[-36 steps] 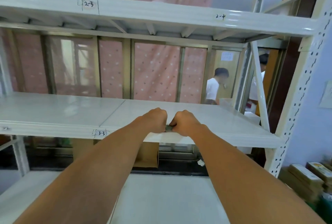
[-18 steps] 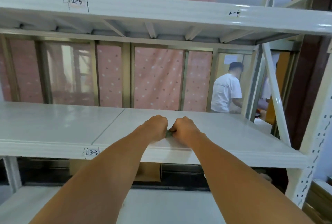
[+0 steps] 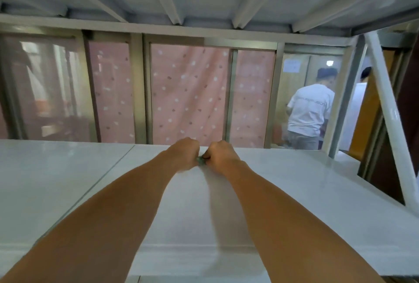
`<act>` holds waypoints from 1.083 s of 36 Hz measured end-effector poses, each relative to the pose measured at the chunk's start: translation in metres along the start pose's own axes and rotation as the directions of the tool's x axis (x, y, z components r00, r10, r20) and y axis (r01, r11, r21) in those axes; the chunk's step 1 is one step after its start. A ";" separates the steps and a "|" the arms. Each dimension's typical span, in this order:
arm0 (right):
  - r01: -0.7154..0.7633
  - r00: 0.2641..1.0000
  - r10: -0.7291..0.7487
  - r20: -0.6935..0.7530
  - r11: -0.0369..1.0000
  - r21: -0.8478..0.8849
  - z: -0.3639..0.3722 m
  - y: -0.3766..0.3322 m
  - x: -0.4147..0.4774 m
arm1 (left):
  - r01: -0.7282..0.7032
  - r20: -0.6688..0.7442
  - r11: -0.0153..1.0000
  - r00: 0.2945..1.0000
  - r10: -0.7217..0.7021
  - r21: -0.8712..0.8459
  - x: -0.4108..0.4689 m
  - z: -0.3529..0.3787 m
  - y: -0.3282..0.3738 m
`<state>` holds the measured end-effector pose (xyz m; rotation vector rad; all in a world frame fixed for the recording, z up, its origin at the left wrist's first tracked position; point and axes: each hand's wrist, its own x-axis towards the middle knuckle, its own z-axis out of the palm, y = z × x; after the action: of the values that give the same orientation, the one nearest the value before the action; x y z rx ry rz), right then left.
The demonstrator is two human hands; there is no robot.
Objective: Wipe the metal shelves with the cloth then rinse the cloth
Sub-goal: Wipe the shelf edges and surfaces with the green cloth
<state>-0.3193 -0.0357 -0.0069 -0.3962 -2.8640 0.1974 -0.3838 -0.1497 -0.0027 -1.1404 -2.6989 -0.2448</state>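
A green cloth [image 3: 201, 160] (mostly hidden) is being gripped between the fisted left hand [image 3: 184, 154] and right hand [image 3: 223, 154], pressed on the white metal shelf [image 3: 294, 192] beneath them. With the cloth bunched so small, strips beside both hands are probably being missed.

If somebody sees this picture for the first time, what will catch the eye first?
First, two bare forearms reach across the white metal shelf, with the left hand and the right hand curled side by side on a small dark cloth near the shelf's far edge. Next come the pink dotted curtain behind the glass at the back, and a person in a white T-shirt at the right, back turned.
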 end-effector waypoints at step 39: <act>0.088 0.994 -0.085 -0.074 0.996 0.035 0.034 -0.084 0.085 | 0.068 -0.007 0.998 0.998 -0.069 -0.012 0.041 0.007 -0.130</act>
<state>-0.4279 -0.0948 -0.0072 -0.2653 -2.7946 0.2163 -0.5063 -0.2098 -0.0088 -1.0492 -2.7367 -0.2755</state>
